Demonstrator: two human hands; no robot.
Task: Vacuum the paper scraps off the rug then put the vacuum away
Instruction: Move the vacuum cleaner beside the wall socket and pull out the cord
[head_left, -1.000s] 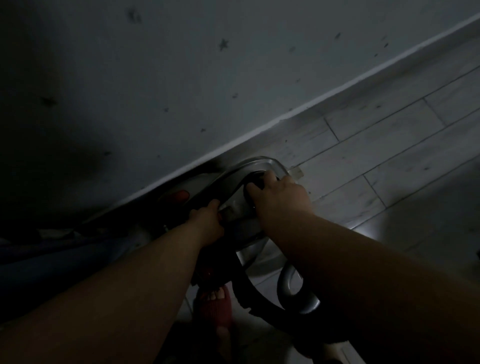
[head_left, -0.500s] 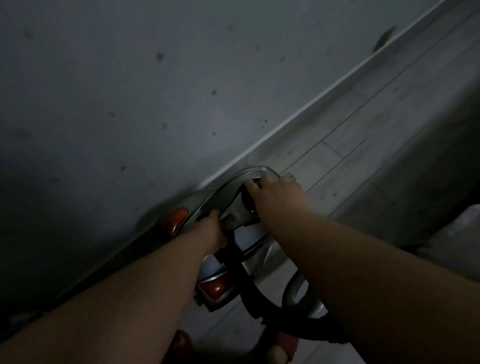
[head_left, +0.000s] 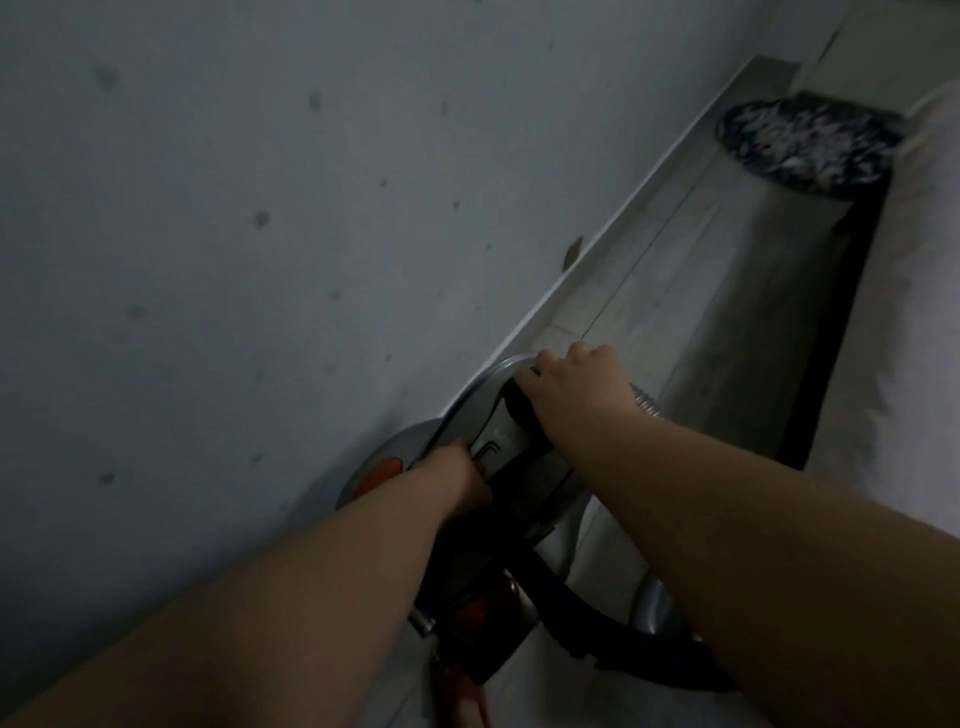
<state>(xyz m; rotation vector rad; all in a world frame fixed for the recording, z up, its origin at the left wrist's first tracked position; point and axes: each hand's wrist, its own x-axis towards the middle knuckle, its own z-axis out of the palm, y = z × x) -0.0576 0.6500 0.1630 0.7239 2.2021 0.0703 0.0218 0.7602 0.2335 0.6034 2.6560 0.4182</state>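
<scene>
Against the earlier views, the camera has swung right and tipped. The line where wall (head_left: 260, 208) meets floor (head_left: 701, 270) now runs far steeper, and a long strip of pale plank floor has opened up beyond the hands. A dark, mottled, shaggy rug (head_left: 810, 143) has come into view at the upper right, well apart from the machine. A white fabric edge (head_left: 924, 322), barely seen half a second ago, now fills the right margin. Both hands have stayed on the vacuum (head_left: 467, 415), which keeps its place hard against the skirting (head_left: 623, 218).

Right hand (head_left: 571, 395): arm stretched forward, back of the hand up. Its grip is closed over the far, front end of the arched handle (head_left: 498, 431), with the fingers curled down out of sight on the other side.

Left hand (head_left: 462, 478): arm extended from the lower left, with the knuckles bunched at the rear foot of the same handle. Its grip is tight on that end; the fingertips themselves are hidden.

The vacuum is a silver-grey canister lying on the floor alongside the wall, touching or all but touching the skirting. An orange button (head_left: 387, 470) sits on its rear top, just left of the left wrist. A black hose (head_left: 587, 623) loops out from under the right forearm towards the lower right. Dark red trim shows low on the body; in this dim light its form cannot be made out
</scene>
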